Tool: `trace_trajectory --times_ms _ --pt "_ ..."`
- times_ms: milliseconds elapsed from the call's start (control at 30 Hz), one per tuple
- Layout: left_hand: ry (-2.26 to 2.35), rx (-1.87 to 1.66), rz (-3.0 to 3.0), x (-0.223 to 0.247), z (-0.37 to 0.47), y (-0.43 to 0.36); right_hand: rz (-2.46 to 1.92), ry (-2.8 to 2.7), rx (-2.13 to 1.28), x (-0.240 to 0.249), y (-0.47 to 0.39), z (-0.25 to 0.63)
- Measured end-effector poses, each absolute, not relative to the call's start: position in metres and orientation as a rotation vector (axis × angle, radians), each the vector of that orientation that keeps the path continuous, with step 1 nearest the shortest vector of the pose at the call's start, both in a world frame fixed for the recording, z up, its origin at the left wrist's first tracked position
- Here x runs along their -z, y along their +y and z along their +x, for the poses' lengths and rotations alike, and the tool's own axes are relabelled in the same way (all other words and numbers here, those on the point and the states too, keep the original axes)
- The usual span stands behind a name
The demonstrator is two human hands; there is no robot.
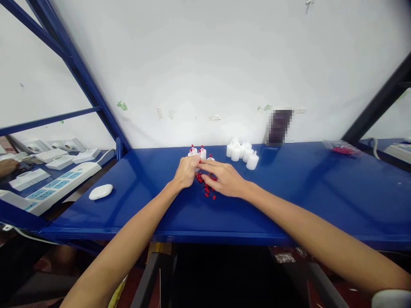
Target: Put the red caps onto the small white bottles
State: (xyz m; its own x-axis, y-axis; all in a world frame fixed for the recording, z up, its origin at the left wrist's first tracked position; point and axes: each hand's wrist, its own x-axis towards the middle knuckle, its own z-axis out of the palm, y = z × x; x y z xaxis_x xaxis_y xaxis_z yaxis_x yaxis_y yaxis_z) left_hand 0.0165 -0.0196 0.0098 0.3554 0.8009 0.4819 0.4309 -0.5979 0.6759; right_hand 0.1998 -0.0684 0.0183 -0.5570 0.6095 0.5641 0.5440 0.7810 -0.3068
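Note:
My left hand is closed around a small white bottle, mostly hidden by the fingers. A red cap shows at its top. My right hand reaches in from the right, fingers stretched out and touching near that cap, with the thumb held apart. Loose red caps lie scattered beneath and in front of my right hand. Just behind my hands stand several white bottles with red caps on their tips. Farther right is a group of white bottles with bare white nozzles.
The blue table meets a white wall. A white oval case lies at left. A blurred dark object leans on the wall; a plastic bag of red pieces sits far right. Power strips and another person's hand are beyond the left frame.

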Motion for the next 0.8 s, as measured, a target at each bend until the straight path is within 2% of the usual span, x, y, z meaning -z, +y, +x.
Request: trace_trajectory --times_ms 200,333,467,633,800 --pt "1.381 -1.167 2.12 -0.004 0.008 -0.006 -1.136 -2.097 0.043 -0.017 -0.043 0.211" --pt "1.52 -1.148 2.168 -0.004 0.003 -0.002 -1.203 -2.256 0.212 -0.009 -0.02 0.217" --pt "1.515 -1.152 2.214 -0.005 0.005 -0.004 -1.201 -2.387 0.239 -0.003 -0.015 0.216" --pt "1.539 -1.136 2.221 -0.006 0.005 -0.005 -1.27 -2.257 0.149 -0.014 -0.027 0.221" --pt "1.495 -1.105 2.272 -0.008 0.005 -0.007 -1.221 -2.411 -0.209 -0.024 -0.034 0.232"
